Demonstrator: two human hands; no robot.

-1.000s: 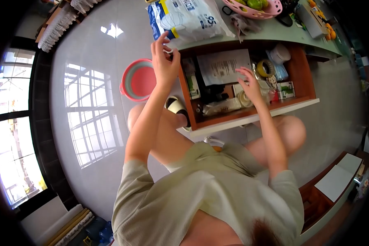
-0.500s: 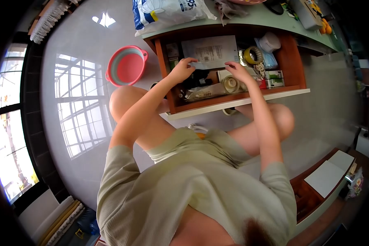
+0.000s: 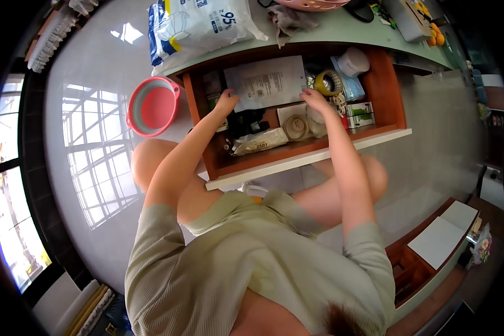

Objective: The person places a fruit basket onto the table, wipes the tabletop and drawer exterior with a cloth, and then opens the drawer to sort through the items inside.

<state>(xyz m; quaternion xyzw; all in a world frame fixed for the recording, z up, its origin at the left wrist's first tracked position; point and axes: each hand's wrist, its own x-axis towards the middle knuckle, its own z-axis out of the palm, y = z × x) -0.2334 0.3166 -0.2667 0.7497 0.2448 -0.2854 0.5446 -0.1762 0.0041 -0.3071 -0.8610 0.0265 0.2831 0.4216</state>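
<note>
A flat whitish packet with printed text (image 3: 266,84) is at the back of the pulled-out wooden drawer (image 3: 313,158). My left hand (image 3: 227,102) pinches its left side near the lower corner. At the opposite edge my right hand (image 3: 316,101) has its fingers closed on the packet. Just below lie a long clear packet marked 2501 (image 3: 260,143), a roll of beige tape (image 3: 296,127) and some dark items (image 3: 246,124). Beside my right hand are a yellow tape roll (image 3: 329,83), a white round tub (image 3: 353,61) and a small green-and-white box (image 3: 360,114).
A pink-and-grey basin (image 3: 154,106) stands on the floor to the left. On the green tabletop (image 3: 341,36) rest a large blue-and-white bag (image 3: 201,25), a grey cloth (image 3: 288,23) and a pink basket (image 3: 313,4). Another open drawer (image 3: 400,263) is at lower right.
The view has shifted, so the drawer appears further left and lower. Both hands keep their places at the packet's sides, and its lower edge sits slightly nearer to me.
</note>
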